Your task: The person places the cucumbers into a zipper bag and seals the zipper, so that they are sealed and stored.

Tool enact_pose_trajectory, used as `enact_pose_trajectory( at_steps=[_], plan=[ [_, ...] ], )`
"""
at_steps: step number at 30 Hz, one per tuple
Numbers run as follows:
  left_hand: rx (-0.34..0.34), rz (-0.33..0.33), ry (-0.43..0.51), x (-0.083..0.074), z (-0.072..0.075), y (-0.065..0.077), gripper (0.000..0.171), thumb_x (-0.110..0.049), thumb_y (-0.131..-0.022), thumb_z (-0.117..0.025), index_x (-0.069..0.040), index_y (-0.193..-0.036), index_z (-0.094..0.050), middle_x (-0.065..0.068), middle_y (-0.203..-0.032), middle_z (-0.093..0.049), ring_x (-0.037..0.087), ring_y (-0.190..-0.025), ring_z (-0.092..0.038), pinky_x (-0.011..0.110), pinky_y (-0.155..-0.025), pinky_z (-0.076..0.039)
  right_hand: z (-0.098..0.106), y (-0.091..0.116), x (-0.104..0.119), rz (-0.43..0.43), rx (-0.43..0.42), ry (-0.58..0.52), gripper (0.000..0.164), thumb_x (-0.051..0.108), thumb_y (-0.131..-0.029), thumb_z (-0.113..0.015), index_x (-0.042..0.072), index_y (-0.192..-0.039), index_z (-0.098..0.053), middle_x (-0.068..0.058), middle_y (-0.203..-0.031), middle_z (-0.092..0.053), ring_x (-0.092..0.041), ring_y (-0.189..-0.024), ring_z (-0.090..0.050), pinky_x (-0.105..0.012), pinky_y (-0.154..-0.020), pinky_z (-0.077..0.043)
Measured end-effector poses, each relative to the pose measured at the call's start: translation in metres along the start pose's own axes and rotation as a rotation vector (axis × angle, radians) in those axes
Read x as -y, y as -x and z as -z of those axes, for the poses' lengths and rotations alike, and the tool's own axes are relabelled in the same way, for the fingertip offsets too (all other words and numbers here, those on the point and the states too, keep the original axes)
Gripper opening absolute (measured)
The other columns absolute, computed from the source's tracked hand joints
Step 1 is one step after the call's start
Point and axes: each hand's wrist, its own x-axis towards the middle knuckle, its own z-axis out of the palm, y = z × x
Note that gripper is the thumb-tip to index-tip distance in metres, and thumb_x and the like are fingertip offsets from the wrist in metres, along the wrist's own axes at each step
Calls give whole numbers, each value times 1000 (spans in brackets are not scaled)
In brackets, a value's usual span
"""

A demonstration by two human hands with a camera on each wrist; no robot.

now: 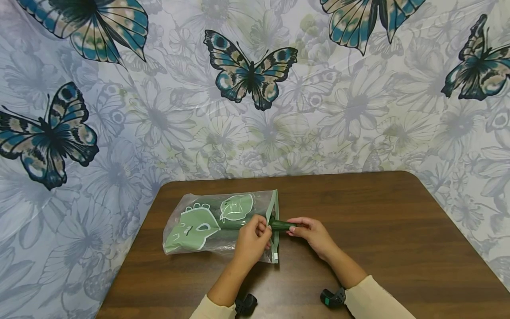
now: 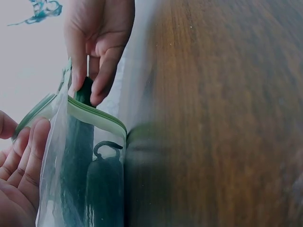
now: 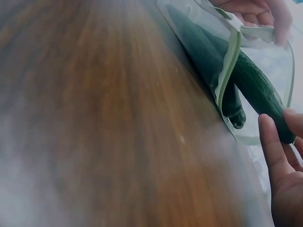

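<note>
A clear zip bag (image 1: 199,230) with green printed shapes lies flat on the table, its green-edged mouth facing right. My left hand (image 1: 252,239) pinches the rim at that mouth, which gapes in both wrist views. My right hand (image 1: 312,235), just right of the bag, grips the outer end of a dark green cucumber (image 1: 282,225) between thumb and fingers. Most of that cucumber's length is inside the bag. Beside it, fully within the plastic, lies a second cucumber (image 2: 104,189) with a curled stem.
The brown wooden table (image 1: 378,221) has rounded back corners. Behind it hangs a pale floral cloth (image 1: 354,110) printed with butterflies. Black wrist devices (image 1: 334,297) sit on both forearms near the front edge of the head view.
</note>
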Motion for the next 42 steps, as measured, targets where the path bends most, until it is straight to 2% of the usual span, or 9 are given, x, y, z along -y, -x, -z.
enact_pose_trajectory(
  at_steps=[6, 13, 16, 21, 24, 30, 35, 39, 42],
  plan=[
    [8, 0, 7, 0, 0, 0, 6, -8, -94, -63, -9, -97, -58, 5, -74, -64, 9, -50, -63, 25, -46, -59, -9, -2, 3, -12, 38, 30, 39, 6, -100, -59, -10, -135, -56, -33, -135, -58, -24, -109, -72, -28, -96, -60],
    [10, -10, 12, 0, 0, 0, 7, -6, -94, -63, -9, -97, -57, 6, -74, -64, 11, -51, -63, 26, -47, -60, -17, -5, 2, -19, 101, -3, 41, 4, -102, -53, -11, -140, -51, -34, -145, -49, -34, -121, -65, -26, -102, -57],
    [8, -7, 7, 1, 0, 0, 7, -5, -94, -63, -8, -97, -57, 7, -74, -64, 12, -51, -64, 27, -47, -60, -19, -7, 1, -13, 103, -9, 42, 5, -101, -56, -10, -140, -50, -34, -142, -52, -32, -118, -67, -28, -100, -58],
    [3, -10, 5, 1, 0, 0, 7, -6, -93, -65, -7, -96, -58, 8, -73, -65, 13, -51, -64, 26, -46, -59, -24, -14, -2, 10, 74, 12, 37, 6, -98, -62, -11, -132, -57, -29, -125, -65, -18, -101, -72, -29, -89, -63],
    [2, -7, -1, 1, -1, 0, 7, -6, -94, -65, -8, -96, -58, 8, -73, -65, 13, -51, -64, 26, -46, -59, -28, -18, -3, 11, 70, 27, 36, 7, -97, -64, -9, -129, -60, -25, -121, -68, -13, -95, -72, -29, -87, -64],
    [4, -2, -3, 0, 0, 0, 7, -5, -94, -63, -7, -97, -58, 8, -74, -65, 12, -51, -64, 26, -46, -59, -32, -20, -2, -10, 100, 34, 39, 10, -99, -61, -7, -133, -59, -27, -134, -61, -15, -102, -73, -21, -94, -59],
    [2, -7, -4, -1, 0, 0, 6, -6, -94, -62, -7, -97, -58, 8, -74, -65, 13, -51, -64, 25, -46, -59, -34, -21, -2, 3, 131, 17, 40, 8, -100, -58, -11, -136, -55, -32, -139, -54, -8, -101, -72, -18, -95, -57],
    [7, -3, -1, -1, -1, -1, 7, -5, -93, -63, -7, -97, -58, 9, -74, -66, 13, -51, -64, 26, -46, -59, -37, -24, -3, 11, 109, -5, 38, 6, -99, -59, -13, -131, -57, -29, -133, -61, -5, -98, -71, -22, -94, -60],
    [12, 9, 17, -2, -1, 0, 9, -3, -91, -64, -6, -97, -58, 10, -74, -66, 14, -52, -64, 29, -47, -60, -40, -27, -6, 1, 87, -16, 34, 6, -97, -63, -12, -126, -60, -20, -122, -68, -9, -98, -72, -26, -92, -62]
  ],
)
